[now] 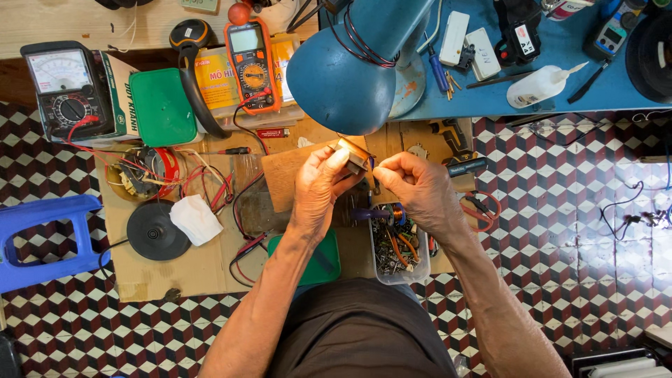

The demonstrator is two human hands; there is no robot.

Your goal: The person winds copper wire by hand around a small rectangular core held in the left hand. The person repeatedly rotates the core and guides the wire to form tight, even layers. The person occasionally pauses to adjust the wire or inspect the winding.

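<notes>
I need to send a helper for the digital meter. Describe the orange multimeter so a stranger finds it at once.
Start at the big blue desk lamp at the top centre. Just to its left the orange multimeter lies on yellow printed boxes. Unlike the black analog meter with a needle dial at far left, it has an orange casing, a grey digital screen and a round selector knob.

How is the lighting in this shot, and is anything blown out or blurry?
Head view: the blue desk lamp lights the small brown part pinched between the left hand and right hand; a patch of tiled floor at the right edge is blown out white; the focus is sharp, with slight bending at the edges.
</notes>
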